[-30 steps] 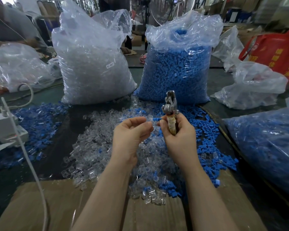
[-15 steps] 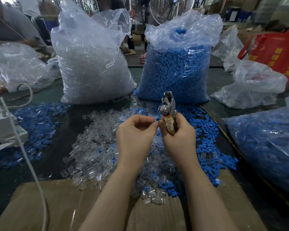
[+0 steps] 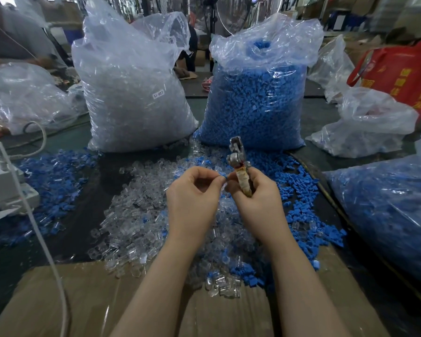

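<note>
Item: blue cap (image 3: 223, 177), likely light, stiff and slippery. You are pinching its sides with your left hand (image 3: 192, 193) above the loose pile (image 3: 136, 215); your right hand (image 3: 255, 198) is gripping the pliers (image 3: 237, 161).

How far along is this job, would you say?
Early, it seems. Perhaps done: the blue-filled bag at right. In hand: the left hand pinches a blue piece beside the pliers the right hand grips. Left: the loose pile, a full clear sack, a full blue sack.
</note>
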{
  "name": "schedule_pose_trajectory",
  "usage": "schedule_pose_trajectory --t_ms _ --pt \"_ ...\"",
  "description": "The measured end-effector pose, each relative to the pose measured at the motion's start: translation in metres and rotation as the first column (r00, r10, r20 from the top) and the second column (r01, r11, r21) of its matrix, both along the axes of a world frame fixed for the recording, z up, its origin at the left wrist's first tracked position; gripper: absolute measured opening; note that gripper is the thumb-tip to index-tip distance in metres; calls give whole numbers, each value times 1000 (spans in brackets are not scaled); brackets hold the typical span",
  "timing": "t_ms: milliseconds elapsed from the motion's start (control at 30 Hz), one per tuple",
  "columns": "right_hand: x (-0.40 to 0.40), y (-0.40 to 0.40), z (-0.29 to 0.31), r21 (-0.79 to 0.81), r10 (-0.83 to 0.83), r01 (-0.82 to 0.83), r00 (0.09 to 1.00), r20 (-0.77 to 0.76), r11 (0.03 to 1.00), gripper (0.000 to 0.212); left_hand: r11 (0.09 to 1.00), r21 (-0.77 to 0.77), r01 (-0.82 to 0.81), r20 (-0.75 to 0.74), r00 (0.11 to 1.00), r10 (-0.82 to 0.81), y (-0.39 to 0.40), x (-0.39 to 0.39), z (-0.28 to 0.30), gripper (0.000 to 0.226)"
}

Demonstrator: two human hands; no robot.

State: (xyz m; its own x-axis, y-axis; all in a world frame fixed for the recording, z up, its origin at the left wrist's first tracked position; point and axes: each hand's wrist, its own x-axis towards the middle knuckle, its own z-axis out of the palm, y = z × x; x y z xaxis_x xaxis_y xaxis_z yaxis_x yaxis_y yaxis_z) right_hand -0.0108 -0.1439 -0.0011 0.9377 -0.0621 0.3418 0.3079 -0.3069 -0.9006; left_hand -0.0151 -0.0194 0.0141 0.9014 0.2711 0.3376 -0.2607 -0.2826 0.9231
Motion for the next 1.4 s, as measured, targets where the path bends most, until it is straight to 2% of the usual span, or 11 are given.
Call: schedule_pose_trajectory --t_ms 133,200,267,400,567,933,1100,1400 --pt "2 -9 1 -23 70 -72 995 -66 997 9 994 -110 14 -45 999 -19 5 3 2 10" --pt "2 -13 1 -52 93 -100 990 -110 994 7 984 -176 36 -33 999 -43 8 4 5 11" --pt "0 -15 2 -85 118 -132 981 -152 988 14 977 -207 58 -11 998 -62 9 3 7 7" --pt "-1 -15 3 -118 171 -199 962 -212 973 21 978 -184 94 32 995 -90 12 2 9 2" --pt "-1 -15 2 -136 216 -250 951 -222 959 17 980 -161 116 59 992 -108 15 1 10 2" --pt "-2 -13 0 -183 222 -261 953 -208 948 15 964 -148 222 68 974 -214 24 2 8 10" --pt "-2 -11 -2 -211 185 -225 964 -194 951 24 958 -173 229 60 973 -222 22 2 8 11" --pt "-2 -12 -5 -223 184 -221 968 -172 949 22 955 -167 246 70 969 -238 21 1 7 15"
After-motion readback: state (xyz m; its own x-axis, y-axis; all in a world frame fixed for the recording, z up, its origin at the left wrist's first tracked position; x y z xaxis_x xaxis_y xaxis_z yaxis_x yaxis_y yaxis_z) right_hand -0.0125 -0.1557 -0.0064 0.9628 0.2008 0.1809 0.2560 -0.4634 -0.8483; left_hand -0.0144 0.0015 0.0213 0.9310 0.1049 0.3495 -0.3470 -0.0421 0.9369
